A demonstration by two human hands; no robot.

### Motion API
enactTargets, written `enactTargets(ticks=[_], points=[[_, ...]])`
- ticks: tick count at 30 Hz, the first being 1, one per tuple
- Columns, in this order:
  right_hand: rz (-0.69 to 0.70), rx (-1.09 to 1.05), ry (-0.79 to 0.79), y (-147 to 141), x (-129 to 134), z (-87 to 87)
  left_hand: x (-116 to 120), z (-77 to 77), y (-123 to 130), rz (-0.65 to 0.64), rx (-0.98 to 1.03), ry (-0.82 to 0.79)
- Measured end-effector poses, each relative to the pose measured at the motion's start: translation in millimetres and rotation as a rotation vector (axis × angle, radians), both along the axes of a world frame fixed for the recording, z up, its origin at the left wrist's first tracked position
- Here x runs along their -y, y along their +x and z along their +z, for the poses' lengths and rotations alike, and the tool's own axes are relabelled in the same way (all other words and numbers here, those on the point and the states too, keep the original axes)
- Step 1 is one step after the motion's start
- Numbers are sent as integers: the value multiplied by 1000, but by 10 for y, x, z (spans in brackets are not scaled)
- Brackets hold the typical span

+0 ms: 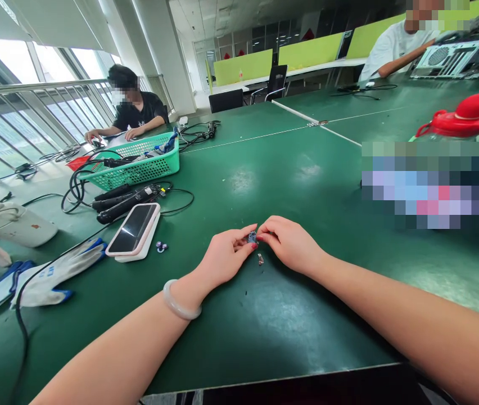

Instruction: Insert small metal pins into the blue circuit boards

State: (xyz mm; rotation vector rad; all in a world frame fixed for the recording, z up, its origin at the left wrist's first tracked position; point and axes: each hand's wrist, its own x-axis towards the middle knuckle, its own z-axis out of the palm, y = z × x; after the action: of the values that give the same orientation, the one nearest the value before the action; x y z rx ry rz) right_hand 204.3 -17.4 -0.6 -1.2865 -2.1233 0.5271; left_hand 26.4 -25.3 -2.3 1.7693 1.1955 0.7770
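Observation:
A small blue circuit board is pinched between the thumb and fingers of my left hand, low over the green table. My right hand is closed, its thumb and fingertips pressed together at the right edge of the board. Whether those fingertips grip the board or some tiny part on it is hidden. Just below the fingers, a small metallic piece lies on the tabletop. A bracelet circles my left wrist.
To the left lie a phone, a tiny purple item, work gloves, black handheld tools and loose cables. A green basket stands behind them. A red-lidded bottle is at right. Two people sit across the table.

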Motion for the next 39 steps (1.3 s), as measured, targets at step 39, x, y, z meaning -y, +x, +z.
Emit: enactTargets(ticks=[39], points=[[12, -81, 173, -27, 76, 7, 53, 134, 28, -7, 205, -77]])
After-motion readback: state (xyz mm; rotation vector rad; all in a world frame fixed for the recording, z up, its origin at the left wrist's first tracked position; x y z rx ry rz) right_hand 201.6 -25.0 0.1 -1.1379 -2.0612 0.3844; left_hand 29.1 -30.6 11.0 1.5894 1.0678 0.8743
